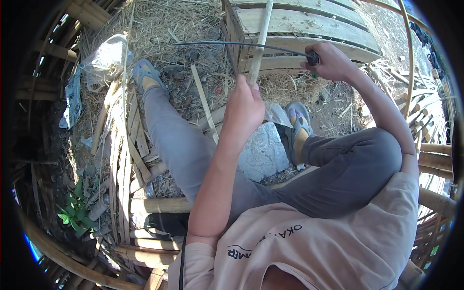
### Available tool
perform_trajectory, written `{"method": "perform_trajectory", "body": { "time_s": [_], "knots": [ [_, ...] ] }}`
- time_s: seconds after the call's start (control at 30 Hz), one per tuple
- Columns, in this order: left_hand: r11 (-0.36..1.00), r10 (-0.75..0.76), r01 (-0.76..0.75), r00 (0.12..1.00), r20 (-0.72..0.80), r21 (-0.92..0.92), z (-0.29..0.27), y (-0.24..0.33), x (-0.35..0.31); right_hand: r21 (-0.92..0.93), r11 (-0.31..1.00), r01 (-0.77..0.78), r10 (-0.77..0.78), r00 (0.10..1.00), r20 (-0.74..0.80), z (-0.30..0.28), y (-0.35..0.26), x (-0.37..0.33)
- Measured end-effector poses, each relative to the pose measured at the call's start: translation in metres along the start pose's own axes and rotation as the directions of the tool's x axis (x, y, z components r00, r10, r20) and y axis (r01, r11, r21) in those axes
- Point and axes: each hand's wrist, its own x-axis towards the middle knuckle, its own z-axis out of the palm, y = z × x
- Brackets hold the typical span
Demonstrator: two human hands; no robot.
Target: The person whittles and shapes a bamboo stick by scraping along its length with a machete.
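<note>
a pale strip (262, 36) is clamped in the left hand (245, 104) and is crossed, beyond that grip, by a long blade (227, 43) whose handle (313, 58) is enclosed by the right hand (330, 60).

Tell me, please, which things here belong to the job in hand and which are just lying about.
In use: pale strip, in the left hand; long-bladed tool, in the right hand.
Apparently lying about: plastic bag, straw, crate.
</note>
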Motion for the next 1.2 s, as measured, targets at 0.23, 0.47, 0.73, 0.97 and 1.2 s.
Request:
{"method": "perform_trajectory", "body": {
  "time_s": [0.23, 0.47, 0.73, 0.97, 1.2],
  "knots": [
    [0.988, 0.028, -0.031, 0.999, -0.02, -0.15, 0.016, -0.004, 0.008, 0.046, 0.998, 0.044, -0.045, 0.999, 0.014, 0.008, 0.004, -0.001],
    [0.957, 0.057, -0.057, 0.998, -0.007, -0.284, 0.035, -0.009, 0.008, 0.049, 0.997, 0.059, -0.06, 0.998, 0.015, 0.004, -0.002, -0.004],
    [0.335, -0.075, 0.612, 0.775, 0.627, -0.716, 0.033, -0.01, 0.0, 0.0, 0.985, 0.173, -0.173, 0.985, 0.009, 0.011, 0.003, -0.003],
    [0.977, 0.159, -0.162, 0.987, -0.026, -0.138, 0.049, -0.016, -0.007, 0.005, 0.988, 0.155, -0.155, 0.988, 0.027, 0.008, 0.007, -0.004],
    [0.697, -0.132, 0.318, 0.938, 0.32, -0.643, 0.049, -0.003, -0.012, -0.041, 0.987, 0.153, -0.154, 0.988, -0.019, 0.008, 0.004, -0.007]
  ]
}}
